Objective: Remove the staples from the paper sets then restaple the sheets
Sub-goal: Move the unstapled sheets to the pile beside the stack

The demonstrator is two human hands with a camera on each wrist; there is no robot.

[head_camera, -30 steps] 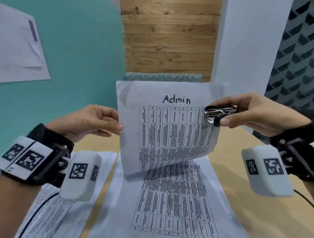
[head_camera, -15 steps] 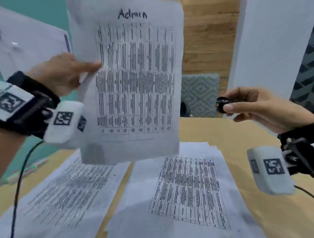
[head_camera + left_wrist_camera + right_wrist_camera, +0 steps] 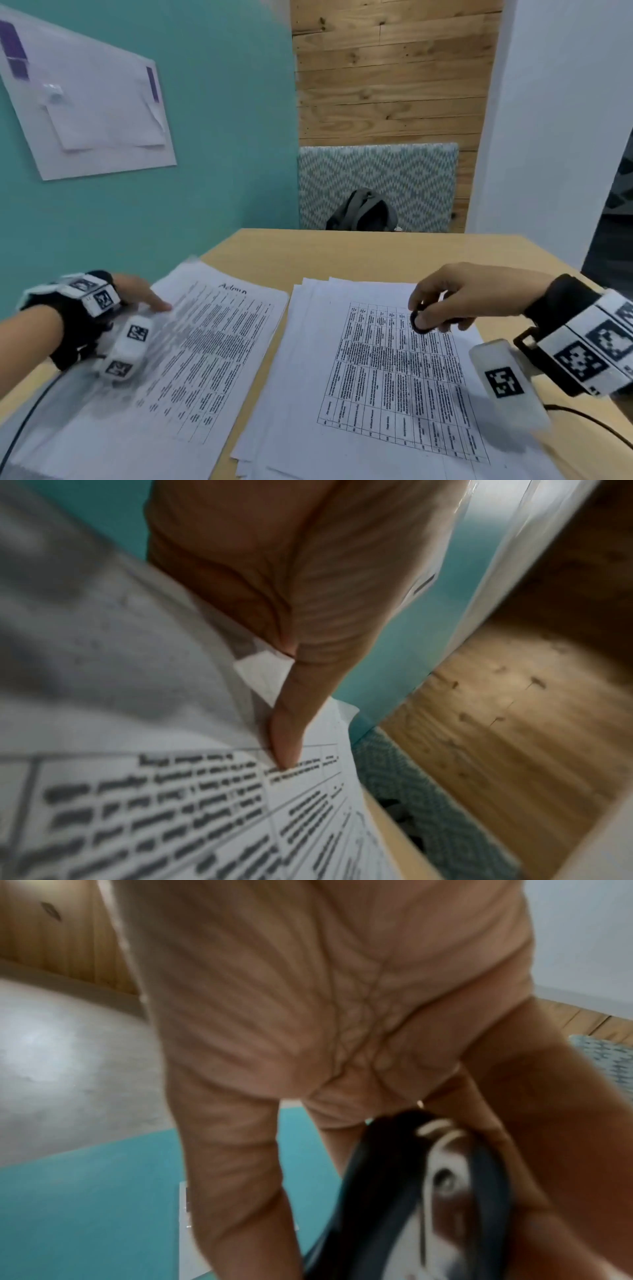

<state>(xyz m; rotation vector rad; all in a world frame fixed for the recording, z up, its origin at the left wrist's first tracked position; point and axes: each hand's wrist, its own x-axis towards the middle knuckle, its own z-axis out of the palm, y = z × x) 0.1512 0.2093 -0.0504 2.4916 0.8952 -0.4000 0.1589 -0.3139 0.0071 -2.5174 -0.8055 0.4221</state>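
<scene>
The printed sheet headed "Admin" [image 3: 212,342] lies on the left paper pile on the table. My left hand [image 3: 144,294] holds its left edge. The index finger [image 3: 291,723] lies straight on top of the sheet [image 3: 171,804], and the thumb is hidden under it. This side is blurred by motion. My right hand [image 3: 455,301] hovers over the right stack of printed sheets [image 3: 376,377]. It pinches a black and metal staple remover [image 3: 419,322], seen close in the right wrist view [image 3: 428,1191]. No stapler is in view.
The wooden table [image 3: 342,253] runs back to a patterned chair [image 3: 376,178] with a grey backpack [image 3: 363,212] on it. A whiteboard [image 3: 85,102] hangs on the teal wall at the left. A black cable [image 3: 582,418] trails by my right wrist.
My left hand swung the Admin sheet from in front of me down to the left pile. My right hand, still holding the staple remover, dropped towards the right stack.
</scene>
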